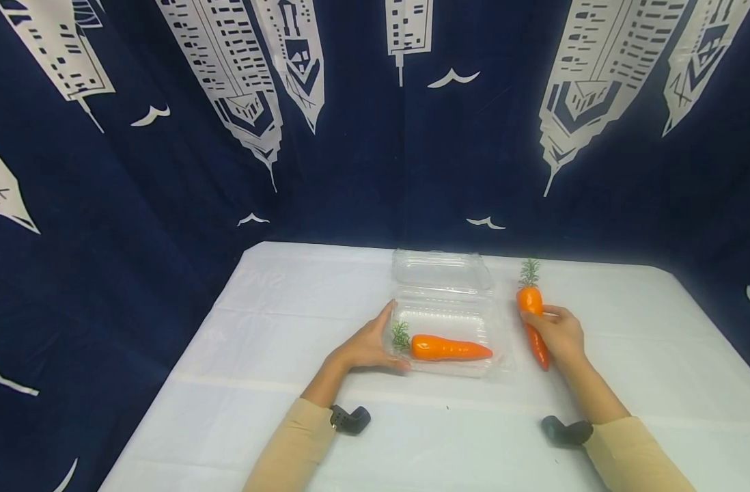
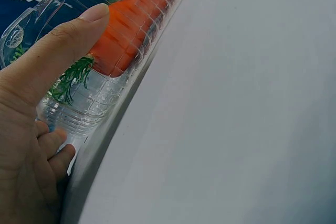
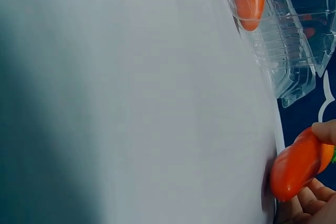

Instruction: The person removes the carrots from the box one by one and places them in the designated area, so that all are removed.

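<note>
A clear plastic clamshell container (image 1: 441, 313) stands on the table with its lid (image 1: 441, 270) folded back on the far side. Inside lies an orange carrot (image 1: 447, 348), green top to the left, tip to the right. My left hand (image 1: 369, 344) holds the container's left end, its thumb along the near wall in the left wrist view. To the right of the container, my right hand (image 1: 557, 333) grips a second carrot (image 1: 529, 301) around its middle. That carrot's leafy top points away from me and its tip towards me. Part of it is hidden by the fingers.
A white cloth (image 1: 276, 342) covers the table. Behind it hangs a dark blue curtain (image 1: 363, 184) with white building prints. Each wrist wears a small dark camera, the left one (image 1: 352, 419) and the right one (image 1: 565, 432), close above the cloth.
</note>
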Action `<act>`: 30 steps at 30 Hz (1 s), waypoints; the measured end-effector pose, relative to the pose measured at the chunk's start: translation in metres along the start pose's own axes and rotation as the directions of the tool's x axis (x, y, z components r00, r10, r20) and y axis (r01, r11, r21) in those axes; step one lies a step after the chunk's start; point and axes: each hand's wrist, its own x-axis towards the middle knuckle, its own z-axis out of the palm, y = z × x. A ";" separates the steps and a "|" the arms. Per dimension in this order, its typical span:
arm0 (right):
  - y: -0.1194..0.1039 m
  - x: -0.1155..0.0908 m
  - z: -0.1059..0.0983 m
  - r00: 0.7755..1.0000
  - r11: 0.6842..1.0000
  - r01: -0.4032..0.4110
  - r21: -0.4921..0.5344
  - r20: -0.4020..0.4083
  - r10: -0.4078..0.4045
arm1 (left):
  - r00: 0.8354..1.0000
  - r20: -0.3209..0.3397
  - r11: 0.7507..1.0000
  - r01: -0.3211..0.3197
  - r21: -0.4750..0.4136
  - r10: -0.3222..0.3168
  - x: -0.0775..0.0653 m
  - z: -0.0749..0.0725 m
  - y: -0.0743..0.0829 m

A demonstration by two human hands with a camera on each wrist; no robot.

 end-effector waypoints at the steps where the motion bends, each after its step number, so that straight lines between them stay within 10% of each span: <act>1: 0.000 0.000 0.000 1.000 1.000 0.003 -0.010 -0.003 -0.003 | 1.000 -0.001 1.000 -0.001 -0.003 0.001 0.000 0.000 0.000; 30: 0.001 -0.002 0.007 0.992 0.959 0.101 -0.266 -0.045 -0.117 | 1.000 0.002 1.000 -0.001 -0.002 0.001 0.000 0.000 -0.001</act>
